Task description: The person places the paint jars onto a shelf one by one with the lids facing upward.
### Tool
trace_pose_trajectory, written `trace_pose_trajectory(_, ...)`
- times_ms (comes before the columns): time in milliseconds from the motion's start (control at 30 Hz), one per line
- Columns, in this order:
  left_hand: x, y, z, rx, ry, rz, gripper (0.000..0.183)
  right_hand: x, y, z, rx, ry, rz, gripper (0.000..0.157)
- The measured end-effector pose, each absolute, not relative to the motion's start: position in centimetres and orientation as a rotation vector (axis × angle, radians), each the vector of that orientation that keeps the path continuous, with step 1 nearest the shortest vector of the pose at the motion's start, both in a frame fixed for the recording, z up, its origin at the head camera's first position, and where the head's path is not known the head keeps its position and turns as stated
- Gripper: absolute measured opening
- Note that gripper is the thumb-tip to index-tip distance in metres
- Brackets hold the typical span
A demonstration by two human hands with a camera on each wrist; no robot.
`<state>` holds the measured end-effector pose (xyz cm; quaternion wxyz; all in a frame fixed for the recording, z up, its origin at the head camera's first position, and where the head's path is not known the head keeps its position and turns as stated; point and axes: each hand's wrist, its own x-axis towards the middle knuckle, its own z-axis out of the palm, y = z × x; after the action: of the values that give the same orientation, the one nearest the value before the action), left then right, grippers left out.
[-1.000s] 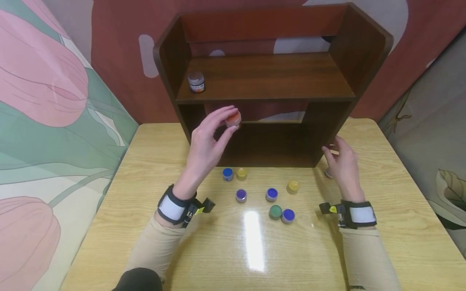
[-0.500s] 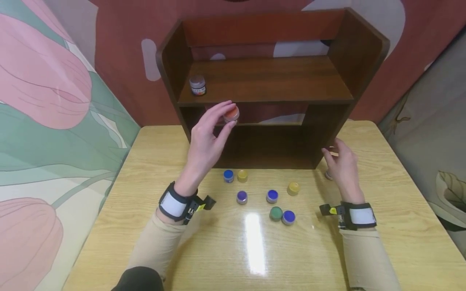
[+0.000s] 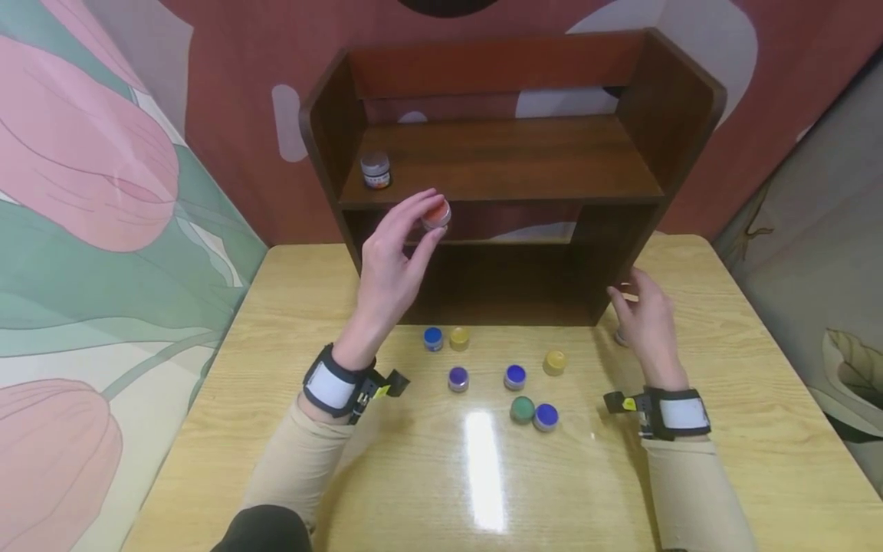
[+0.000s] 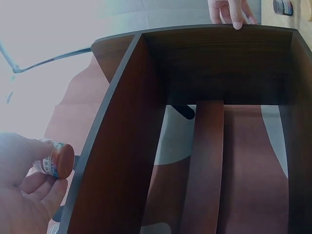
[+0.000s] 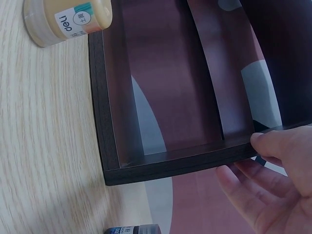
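Observation:
My left hand [image 3: 393, 261] pinches a small paint jar with an orange-red lid [image 3: 436, 215] between thumb and fingers. It is raised in front of the brown wooden shelf [image 3: 510, 157], close to the middle board's front edge. In the left wrist view the jar's label [image 4: 48, 165] shows, and the jar lies tilted beside the board. My right hand [image 3: 647, 330] grips the shelf's right side panel [image 5: 190, 164], thumb on the front edge and fingers on the outer side. On the middle board's left end stands a dark paint jar [image 3: 375, 170] with a grey lid.
Several paint jars stand on the wooden table [image 3: 386, 491] before the shelf: a blue one [image 3: 433, 339], two yellow ones, a purple one [image 3: 458, 379], a green one [image 3: 522, 410] and others in blue. Another jar [image 3: 621, 336] is partly hidden behind my right hand.
The head view has tilted up slightly, so the scene sits lower. My left hand has lifted the orange-red-lidded jar to the middle board's height and slightly left. My right hand stays at the side panel.

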<state>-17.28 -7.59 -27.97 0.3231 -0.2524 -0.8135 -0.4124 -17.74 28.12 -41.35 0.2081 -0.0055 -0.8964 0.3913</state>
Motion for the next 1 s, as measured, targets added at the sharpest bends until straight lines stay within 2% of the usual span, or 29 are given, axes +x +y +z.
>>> trace_pose_trajectory(1000, -19.6, -6.8, -25.9, -0.612, -2.131, -1.041, 0.04, -17.8, 28.2, -41.6, -0.018, -2.492, 1.07, 0.036)
